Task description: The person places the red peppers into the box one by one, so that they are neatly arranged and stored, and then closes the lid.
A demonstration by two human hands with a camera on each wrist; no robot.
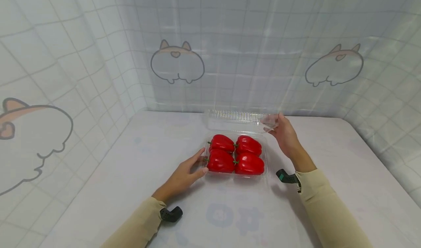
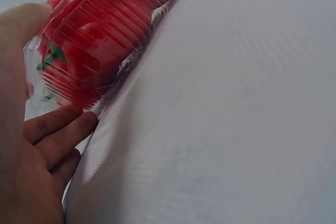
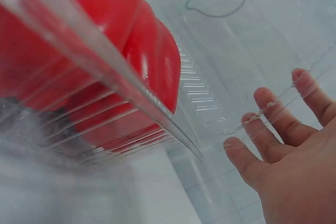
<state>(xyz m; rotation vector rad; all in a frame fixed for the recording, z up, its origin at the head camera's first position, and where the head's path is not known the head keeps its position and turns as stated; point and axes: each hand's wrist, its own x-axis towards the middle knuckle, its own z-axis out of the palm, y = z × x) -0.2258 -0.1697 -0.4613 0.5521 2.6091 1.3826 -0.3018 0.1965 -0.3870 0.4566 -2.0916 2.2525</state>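
Observation:
Several red bell peppers [image 1: 221,161] with green stems lie in a clear plastic clamshell box [image 1: 234,175]. Its hinged clear lid [image 1: 227,125] stands raised at the back. My left hand [image 1: 185,175] rests against the box's left side; the left wrist view puts the thumb [image 2: 38,14] at the rim and the other fingers [image 2: 62,136] low by the base, loosely extended. At the lid's right edge, my right hand [image 1: 287,135] touches the plastic with fairly straight, spread fingers [image 3: 273,116], seen in the right wrist view. The right thumb is hidden there.
The box stands on a white cloth-covered table [image 1: 158,138] with faint printed marks. Behind it hangs a tiled-pattern curtain [image 1: 243,58] with cartoon animals; similar sheets close off the left and right sides. Dark straps with small devices [image 1: 171,214] sit at both wrists.

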